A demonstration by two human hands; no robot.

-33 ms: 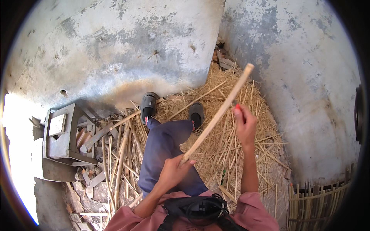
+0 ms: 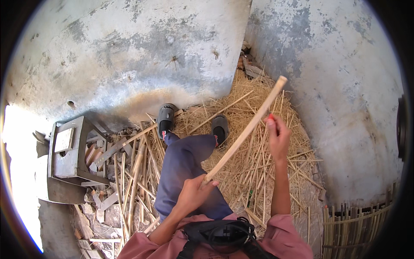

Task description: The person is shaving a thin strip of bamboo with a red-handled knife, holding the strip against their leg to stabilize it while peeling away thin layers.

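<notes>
A long pale bamboo stick [image 2: 245, 130] slants up and to the right in front of me. My left hand [image 2: 192, 194] is closed round its lower end, just over my thigh. Beside the upper half of the stick is my right hand [image 2: 279, 138], its fingers pinched on a small red-handled tool [image 2: 270, 116]. Only a bit of red shows past the fingertips; the rest of the tool is hidden. Whether the tool touches the stick I cannot tell.
Straw-like shavings [image 2: 241, 168] and thin sticks cover the floor round my shoes [image 2: 166, 118]. At left, a worn wooden box frame [image 2: 69, 170] stands beside bamboo poles [image 2: 137, 172] and rubble. A slatted bamboo piece [image 2: 358, 228] is at lower right. Stained walls [image 2: 129, 52] rise ahead and at right.
The stick's upper end has swung slightly right and down. My right hand has shifted a little up and right with the red-handled tool. My left hand stays in place.
</notes>
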